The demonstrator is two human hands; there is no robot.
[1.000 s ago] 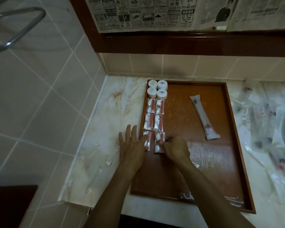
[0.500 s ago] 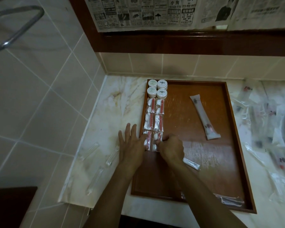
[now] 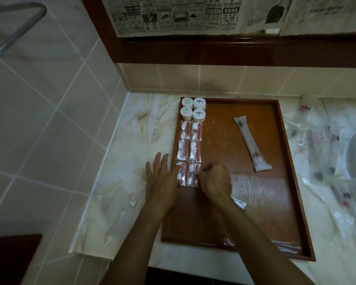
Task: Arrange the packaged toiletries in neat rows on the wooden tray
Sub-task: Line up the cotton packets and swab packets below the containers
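- A wooden tray (image 3: 292, 182) sits on a marble counter (image 3: 132, 140) in a tiled corner, below a dark wood frame hung with newspaper (image 3: 183, 15).
- Four round white jars (image 3: 193, 109) fill the tray's far left corner in a two-by-two block.
- Toward the person, six clear packets of cotton swabs (image 3: 189, 153) run in two columns down the tray's left edge.
- The left hand (image 3: 162, 179) lies flat, fingers spread, across the tray's left rim, touching the nearest left packet.
- The right hand (image 3: 214, 182) is loosely curled, fingertips at the nearest right packet; whether it pinches the wrapper cannot be told.
- A long white tube packet (image 3: 252, 144) lies slantwise at mid-tray, well apart from the rows.
- More clear-wrapped items (image 3: 327, 161) litter the counter to the right, blurred.
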